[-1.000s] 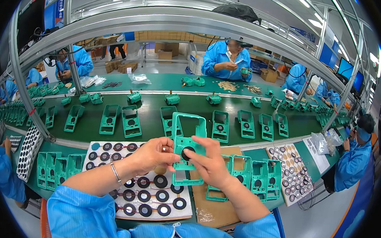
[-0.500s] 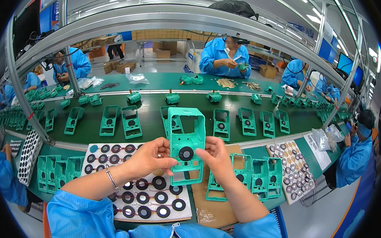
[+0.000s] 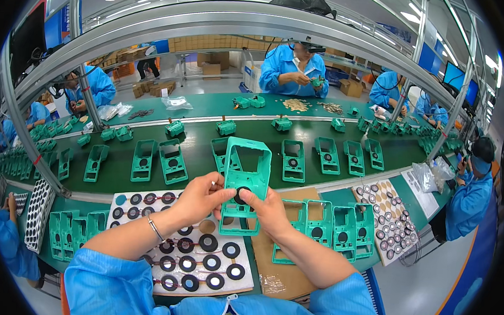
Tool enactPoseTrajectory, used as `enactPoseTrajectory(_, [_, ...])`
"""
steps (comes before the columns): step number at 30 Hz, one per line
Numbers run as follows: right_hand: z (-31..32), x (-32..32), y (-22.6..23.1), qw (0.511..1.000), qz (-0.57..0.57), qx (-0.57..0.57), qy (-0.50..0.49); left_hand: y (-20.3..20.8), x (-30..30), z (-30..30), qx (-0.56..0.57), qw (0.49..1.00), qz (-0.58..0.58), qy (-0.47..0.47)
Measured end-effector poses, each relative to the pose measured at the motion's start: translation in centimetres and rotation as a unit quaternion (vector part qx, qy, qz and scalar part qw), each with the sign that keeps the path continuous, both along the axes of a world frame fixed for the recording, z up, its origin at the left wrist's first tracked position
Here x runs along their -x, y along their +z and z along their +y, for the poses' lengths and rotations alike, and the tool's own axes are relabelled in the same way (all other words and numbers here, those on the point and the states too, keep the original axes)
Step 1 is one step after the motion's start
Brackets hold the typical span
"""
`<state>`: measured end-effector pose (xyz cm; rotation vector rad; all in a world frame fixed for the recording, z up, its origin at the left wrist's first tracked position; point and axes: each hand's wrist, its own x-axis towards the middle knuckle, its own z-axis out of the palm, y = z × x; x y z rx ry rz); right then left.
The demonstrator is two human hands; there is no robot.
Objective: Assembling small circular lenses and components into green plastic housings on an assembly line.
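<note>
In front of me a green plastic housing [image 3: 249, 182] stands nearly upright between my hands, its large rectangular opening at the top. A small black round speaker [image 3: 241, 196] sits in its middle panel. My left hand [image 3: 203, 198] grips the housing's left side, its thumb reaching the speaker. From the right, my right hand [image 3: 267, 211] holds the housing with its thumb pressed on the speaker's face. The fingers behind the housing are partly hidden. Below my left forearm lies a white foam tray [image 3: 236, 281] with rows of black round speakers with thin wires.
More green housings [image 3: 344, 233] stand on cardboard [image 3: 280, 273] at my right, others [image 3: 77, 234] at my left. A conveyor belt [image 3: 201, 155] carrying housings runs across ahead. A board of round parts [image 3: 391, 222] lies far right. A metal frame [image 3: 213, 18] spans overhead. Co-workers [image 3: 293, 74] sit around.
The housing has tilted and turned slightly in my hands. Both thumbs have moved in onto the speaker, and my right hand has shifted left and down across the housing's front.
</note>
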<state>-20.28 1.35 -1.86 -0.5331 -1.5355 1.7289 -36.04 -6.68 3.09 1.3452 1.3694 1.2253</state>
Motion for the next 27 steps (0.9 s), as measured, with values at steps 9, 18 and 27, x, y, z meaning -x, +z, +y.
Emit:
enactPoseTrajectory(9, [7.8,1.9,0.9,0.987,-0.051,0.133,-0.070,1.0,4.2,5.0,0.014,0.997,0.036,0.066])
enactPoseTrajectory(18, [20.4,4.4,-7.2,0.944,-0.282,0.008,-0.172,-1.3,9.1,4.8,0.036,0.989,0.067,0.131])
enactPoseTrajectory(27, [11.0,2.2,-0.6,0.772,-0.395,-0.481,-0.130,0.5,7.1,-2.1,-0.056,0.920,0.384,-0.045])
